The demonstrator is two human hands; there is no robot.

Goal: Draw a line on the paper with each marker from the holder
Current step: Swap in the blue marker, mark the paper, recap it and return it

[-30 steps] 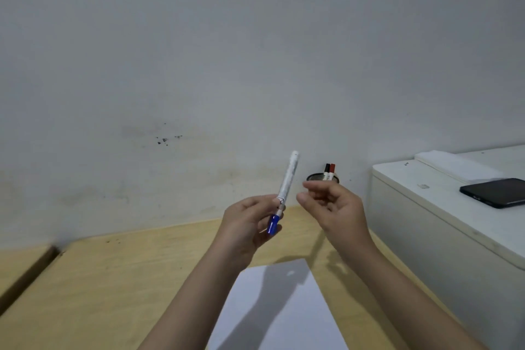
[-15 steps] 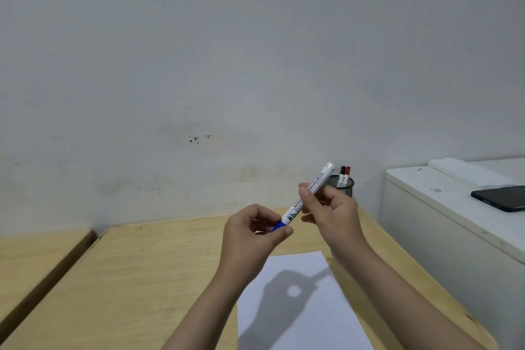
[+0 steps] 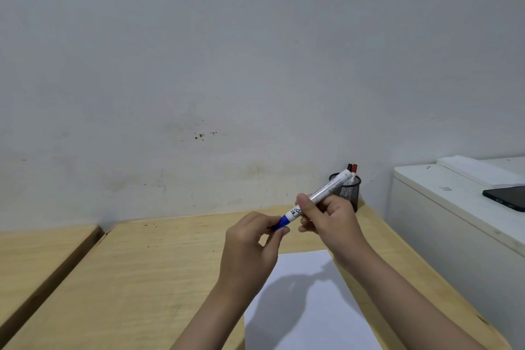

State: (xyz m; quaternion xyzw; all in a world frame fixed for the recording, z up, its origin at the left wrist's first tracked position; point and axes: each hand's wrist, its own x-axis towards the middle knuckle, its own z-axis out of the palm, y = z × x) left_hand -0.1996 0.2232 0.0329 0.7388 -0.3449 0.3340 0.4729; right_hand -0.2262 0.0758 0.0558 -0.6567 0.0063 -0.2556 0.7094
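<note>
The white-barrelled marker with the blue cap [image 3: 318,198] is held over the pale wooden counter [image 3: 147,278], slanting up toward the black wire-mesh holder [image 3: 348,190]; a second ago it stood nearly upright in the left hand alone, and since then it has tipped over and the right hand has taken the barrel. The right hand [image 3: 331,219] is closed round the middle of the barrel, thumb on top; the left hand [image 3: 250,244] is pinched shut on the blue cap [image 3: 279,223] at the lower end. That split grip suggests the cap is about to be pulled off, though it looks seated for now; no line is drawn yet on the white sheet of paper [image 3: 309,318] lying below the wrists. A black-capped and a red-capped marker [image 3: 352,169] stand in the holder, so most of the task appears ahead.
</note>
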